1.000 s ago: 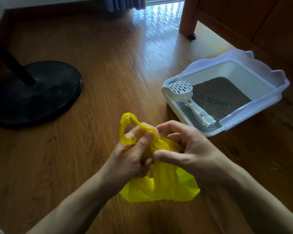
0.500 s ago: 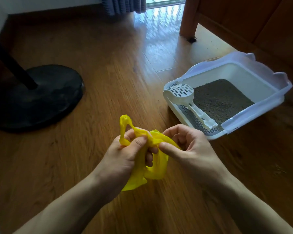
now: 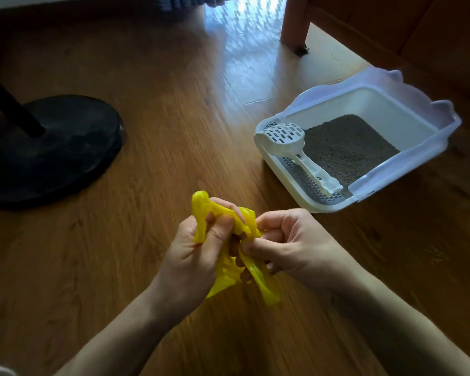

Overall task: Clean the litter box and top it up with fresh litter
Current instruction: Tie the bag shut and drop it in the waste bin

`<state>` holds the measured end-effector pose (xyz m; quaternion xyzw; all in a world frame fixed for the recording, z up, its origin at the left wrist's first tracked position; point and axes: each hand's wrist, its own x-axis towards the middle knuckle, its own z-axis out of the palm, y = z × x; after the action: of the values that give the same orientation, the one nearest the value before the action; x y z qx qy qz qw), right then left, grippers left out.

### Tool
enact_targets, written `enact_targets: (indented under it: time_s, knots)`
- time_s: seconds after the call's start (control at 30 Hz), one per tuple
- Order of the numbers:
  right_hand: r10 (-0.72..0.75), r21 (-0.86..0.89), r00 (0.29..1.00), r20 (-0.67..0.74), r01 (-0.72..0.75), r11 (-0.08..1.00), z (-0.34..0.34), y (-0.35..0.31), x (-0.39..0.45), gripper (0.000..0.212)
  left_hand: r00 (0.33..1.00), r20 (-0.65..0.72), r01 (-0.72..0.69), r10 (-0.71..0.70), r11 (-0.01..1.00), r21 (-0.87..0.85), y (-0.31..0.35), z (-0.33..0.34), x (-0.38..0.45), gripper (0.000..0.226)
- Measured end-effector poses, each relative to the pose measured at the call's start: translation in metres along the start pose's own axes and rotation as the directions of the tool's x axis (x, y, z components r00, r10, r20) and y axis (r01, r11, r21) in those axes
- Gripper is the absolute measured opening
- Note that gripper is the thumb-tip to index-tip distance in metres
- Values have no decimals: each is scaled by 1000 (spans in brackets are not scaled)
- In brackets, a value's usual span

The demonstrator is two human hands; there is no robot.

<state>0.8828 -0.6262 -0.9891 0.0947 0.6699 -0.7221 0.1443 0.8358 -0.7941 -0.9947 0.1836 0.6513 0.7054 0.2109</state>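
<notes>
A crumpled yellow plastic bag [image 3: 229,270] hangs between both hands above the wooden floor. My left hand [image 3: 193,256] grips its bunched top, one handle loop sticking up past the thumb. My right hand [image 3: 291,242] pinches the bag's other side, fingers curled. To the upper right stands the white litter box [image 3: 296,169] with a pale lilac rim, holding grey litter [image 3: 347,147]. A white slotted scoop [image 3: 288,139] lies across its near-left corner, handle pointing toward me over a grey grate.
A black round stand base [image 3: 52,147] with a dark pole sits on the floor at left. A wooden furniture leg [image 3: 293,20] and panel rise behind the litter box. Curtain hem and bright floor lie at the top.
The bag has been gathered from a spread, hanging sheet into a tight bunch between the hands. Both hands have worked closer along it, staying in about the same spot.
</notes>
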Motion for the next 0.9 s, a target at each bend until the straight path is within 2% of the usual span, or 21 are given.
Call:
enact_targets:
  time_s: [0.07, 0.13, 0.2, 0.3, 0.33, 0.4, 0.47, 0.53, 0.6, 0.7, 0.8, 0.83, 0.9]
  knots:
    - [-9, -103, 1000, -17, 7, 995, -2, 2, 2, 11, 997, 53, -58, 51, 991, 121, -3, -4, 1, 20]
    - [-48, -253, 998, -33, 38, 967, -3, 8, 5, 19, 992, 109, -87, 64, 971, 223, -6, -7, 1, 20]
    - [-159, -462, 985, -70, 109, 880, -3, 15, 5, 24, 989, 121, -124, 88, 935, 332, -8, -8, -1, 21]
    - [-336, -731, 937, -95, 163, 663, 0, 23, 5, 24, 993, 74, -111, 90, 924, 366, -12, -6, -6, 23]
    - [-364, -769, 925, -111, 152, 621, 2, 25, 5, 24, 995, 52, -99, 86, 927, 361, -13, -5, -7, 23]
    - [-397, -786, 901, -176, 115, 608, 5, 30, 5, 25, 997, 16, -75, 74, 943, 325, -14, -1, -9, 23]
    - [-388, -681, 886, -253, 122, 722, 8, 36, 7, 26, 998, -20, -55, 62, 961, 273, -15, 3, -10, 20]
    - [-276, -419, 915, -294, 136, 897, 12, 37, 9, 24, 999, -33, -33, 42, 971, 236, -15, 5, -11, 20]
    - [-159, -157, 952, -261, 121, 980, 16, 33, 7, 19, 999, -44, -4, 14, 978, 210, -14, 7, -11, 20]
    - [-61, 42, 980, -191, 71, 997, 13, 30, 4, 25, 996, -71, 55, -45, 989, 140, -11, 6, -13, 23]
    - [10, 198, 993, -119, 14, 980, 7, 29, 4, 23, 998, -61, 35, -19, 964, 265, -16, -1, -16, 24]
    - [14, 215, 995, -102, 8, 977, 6, 27, 4, 24, 999, -37, 26, -15, 956, 291, -17, -2, -18, 28]
    - [-3, 118, 995, -103, 15, 993, 4, 24, 3, 28, 1000, 20, 14, -21, 946, 324, -18, -2, -20, 32]
